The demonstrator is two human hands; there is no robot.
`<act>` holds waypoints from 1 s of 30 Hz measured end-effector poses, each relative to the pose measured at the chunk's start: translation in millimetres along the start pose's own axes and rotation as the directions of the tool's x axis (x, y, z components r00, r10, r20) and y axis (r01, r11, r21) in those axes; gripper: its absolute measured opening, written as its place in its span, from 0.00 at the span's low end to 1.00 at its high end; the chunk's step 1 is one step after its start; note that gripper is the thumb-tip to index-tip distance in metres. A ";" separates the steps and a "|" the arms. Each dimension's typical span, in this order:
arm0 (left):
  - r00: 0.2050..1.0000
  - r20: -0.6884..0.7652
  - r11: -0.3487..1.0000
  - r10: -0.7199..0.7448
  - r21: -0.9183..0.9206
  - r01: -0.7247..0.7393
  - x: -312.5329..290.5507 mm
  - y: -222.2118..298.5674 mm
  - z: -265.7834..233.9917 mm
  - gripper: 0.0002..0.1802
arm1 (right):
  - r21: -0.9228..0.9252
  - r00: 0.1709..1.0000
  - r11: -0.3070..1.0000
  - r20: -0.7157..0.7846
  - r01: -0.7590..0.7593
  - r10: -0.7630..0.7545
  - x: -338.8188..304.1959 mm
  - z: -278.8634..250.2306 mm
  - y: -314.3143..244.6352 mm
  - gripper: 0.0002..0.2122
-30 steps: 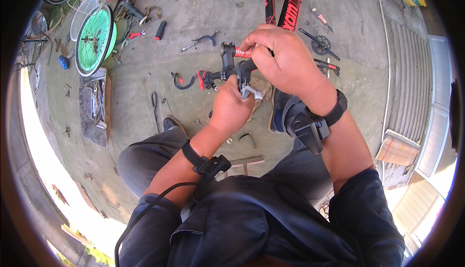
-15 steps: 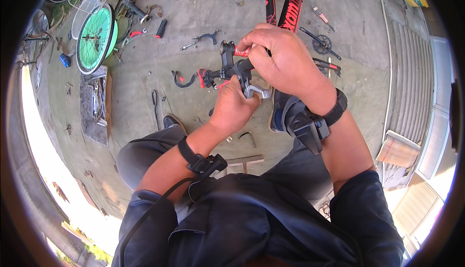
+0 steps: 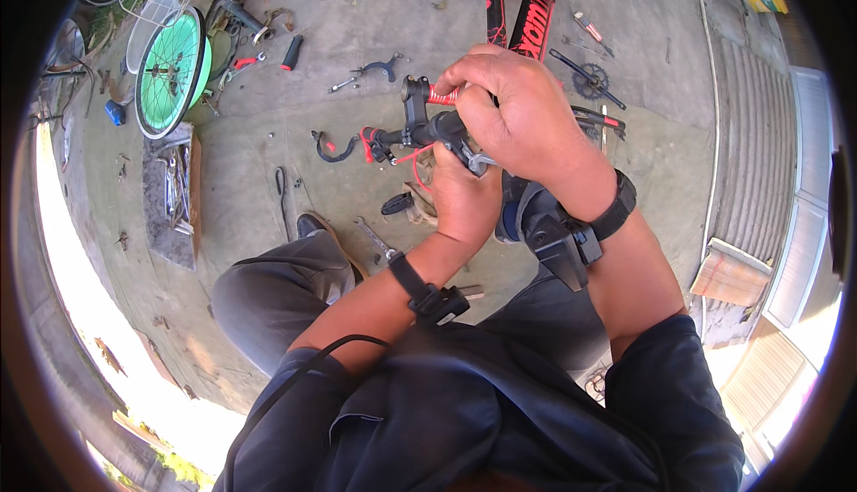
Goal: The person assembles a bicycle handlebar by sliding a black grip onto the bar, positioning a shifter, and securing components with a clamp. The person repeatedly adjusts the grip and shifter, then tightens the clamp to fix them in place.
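A black bicycle handlebar assembly (image 3: pixel 416 110) with a red coiled spring (image 3: pixel 442 96) is between my hands. My right hand (image 3: pixel 525 112) is closed around its right end, covering that part. From below, my left hand (image 3: pixel 467 195) closes at a silver brake lever (image 3: pixel 479 164) by the bar, its thumb against the black clamp; the other fingers are hidden. Red fittings (image 3: pixel 369 144) sit at the bar's left end, and a thin red cable hangs beside my left hand. Just beyond stands a black and red bicycle frame (image 3: pixel 534 12).
A crankset (image 3: pixel 591 81) lies to the right. On the left are a tool box (image 3: pixel 170 202) and a green-disced wheel (image 3: pixel 170 72). A wrench (image 3: pixel 375 237) lies near my left forearm; a curved brake arm (image 3: pixel 379 70) and a black grip (image 3: pixel 292 53) lie farther off.
My left hand has shifted right and turned, now covering much of the silver lever. The wrench and a dark oval piece beside it have come into view. My right hand keeps its hold.
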State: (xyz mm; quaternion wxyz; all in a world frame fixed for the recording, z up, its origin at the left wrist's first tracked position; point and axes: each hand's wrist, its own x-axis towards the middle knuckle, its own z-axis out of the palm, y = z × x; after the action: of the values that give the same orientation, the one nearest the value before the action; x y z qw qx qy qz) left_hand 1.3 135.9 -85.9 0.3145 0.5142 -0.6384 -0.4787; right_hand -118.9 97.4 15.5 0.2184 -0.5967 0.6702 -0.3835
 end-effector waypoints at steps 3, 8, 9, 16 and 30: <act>0.996 0.039 0.969 -0.075 -0.233 0.082 0.1 -8.3 12.0 0.27 | 0.002 0.999 1.000 -0.015 0.029 -0.029 1.5 1.3 1.0 0.10; 0.945 0.303 0.977 -0.123 -0.130 0.169 4.3 -9.4 -22.9 0.28 | 0.015 0.999 1.000 0.034 0.000 -0.001 -3.3 2.7 -4.1 0.10; 0.928 0.349 0.974 -0.129 -0.130 0.184 7.8 -6.0 -31.2 0.28 | 0.013 0.999 1.000 0.039 0.002 -0.002 -3.8 2.7 -4.6 0.10; 0.580 0.784 0.944 -0.224 0.322 -0.072 71.9 14.5 -113.4 0.20 | 0.034 0.998 0.999 0.056 0.024 -0.026 -2.1 1.6 -2.0 0.10; 0.956 0.280 0.996 -0.091 0.003 0.094 8.1 -1.2 -44.7 0.19 | 0.010 0.999 1.000 0.037 0.007 -0.008 -3.0 3.6 -4.6 0.10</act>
State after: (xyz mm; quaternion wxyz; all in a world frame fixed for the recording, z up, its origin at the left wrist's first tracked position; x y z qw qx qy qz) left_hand 39.4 115.3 -72.4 0.2009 0.4691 -0.6490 -0.5642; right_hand -112.7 99.4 16.4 0.2325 -0.6051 0.6618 -0.3766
